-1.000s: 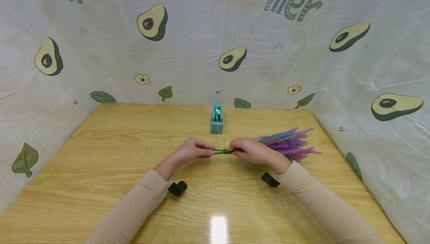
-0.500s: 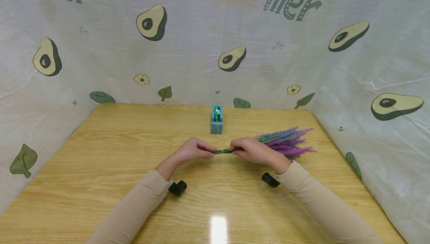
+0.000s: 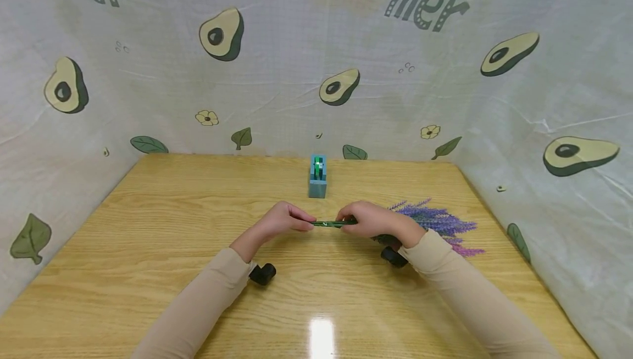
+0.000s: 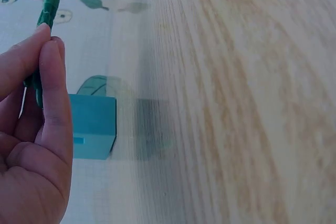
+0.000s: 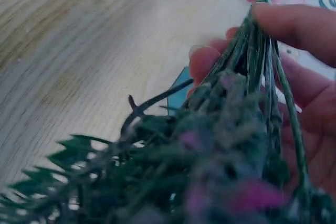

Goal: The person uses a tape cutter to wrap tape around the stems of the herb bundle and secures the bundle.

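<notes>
A bunch of lavender-like flowers (image 3: 435,221), purple and pink with green stems, lies sideways between both hands in the head view. My left hand (image 3: 283,220) pinches the stem ends between thumb and fingers. Farther up the stems, my right hand (image 3: 368,220) grips the bunch, with the blossoms spreading out beyond it to the right. Close up in the left wrist view, the green stems (image 4: 51,3) run together in a tight bundle. The right wrist view shows the stems (image 5: 254,51) fanning out below my right thumb into blurred leaves and blossoms.
Behind the hands stands a blue tape dispenser (image 3: 318,187) with a green roll in it. A wooden table (image 3: 198,194) lies beneath, and a printed cloth (image 3: 277,73) hangs along its back and sides. Black wrist cameras (image 3: 263,274) sit under both wrists.
The blossoms have turned: more violet ones now show, and they hang lower to the right. My left fingers have closed over the stem ends. Both hands stay in nearly the same place.
</notes>
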